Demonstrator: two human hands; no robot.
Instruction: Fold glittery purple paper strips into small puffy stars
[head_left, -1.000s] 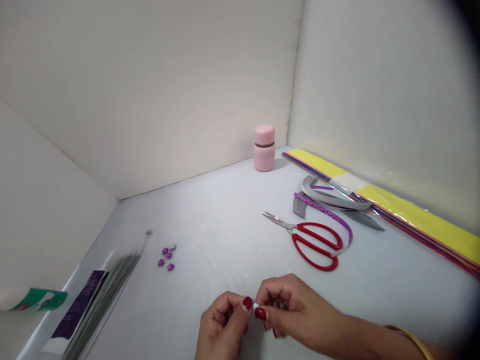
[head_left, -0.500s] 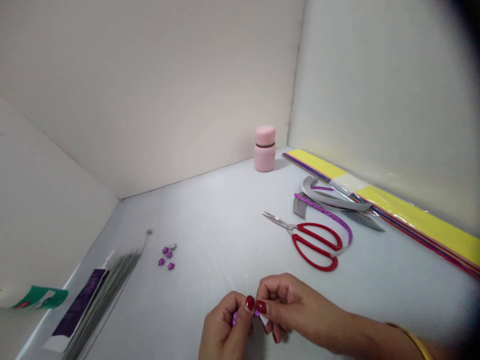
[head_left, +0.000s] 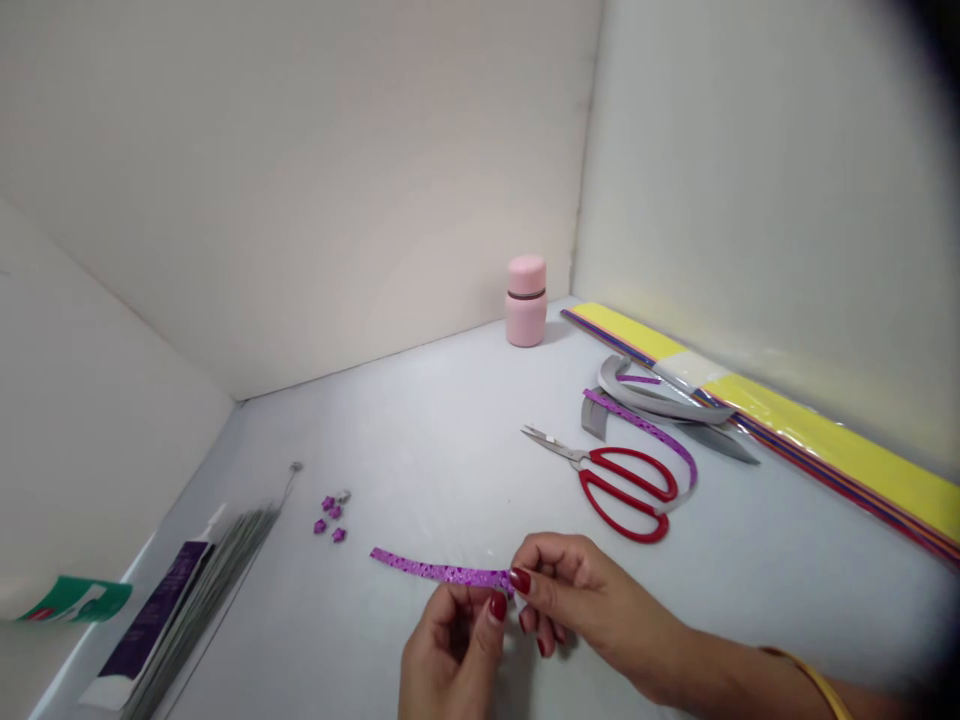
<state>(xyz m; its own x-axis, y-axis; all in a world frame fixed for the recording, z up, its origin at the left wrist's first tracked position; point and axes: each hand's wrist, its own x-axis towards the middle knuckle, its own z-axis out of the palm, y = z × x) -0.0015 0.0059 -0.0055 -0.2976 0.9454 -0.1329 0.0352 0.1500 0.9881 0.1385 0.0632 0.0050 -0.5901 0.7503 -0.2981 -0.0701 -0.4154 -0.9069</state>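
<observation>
A shiny purple paper strip [head_left: 439, 572] stretches leftward from my fingertips over the white table. My right hand [head_left: 574, 600] pinches its right end between thumb and forefinger, where a small fold lies partly hidden. Close beside it, my left hand [head_left: 454, 645] has thumb and forefinger closed on the strip's lower edge near that fold. Several small purple folded stars [head_left: 335, 513] lie to the left, along with a silver one [head_left: 343, 496]. Red-handled scissors [head_left: 622, 487] rest beyond my right hand, blades pointing left.
Grey and purple strips [head_left: 652, 425] are heaped behind the scissors, beside a long yellow-topped packet of paper [head_left: 780, 405]. A pink flask [head_left: 526, 302] stands near the back corner. At left lie a bundle of thin wires [head_left: 202, 600] and a purple-and-white tube [head_left: 154, 625].
The purple strip, earlier mostly hidden in my hands, now extends out to the left. My right hand has risen slightly, and the view has shifted a little.
</observation>
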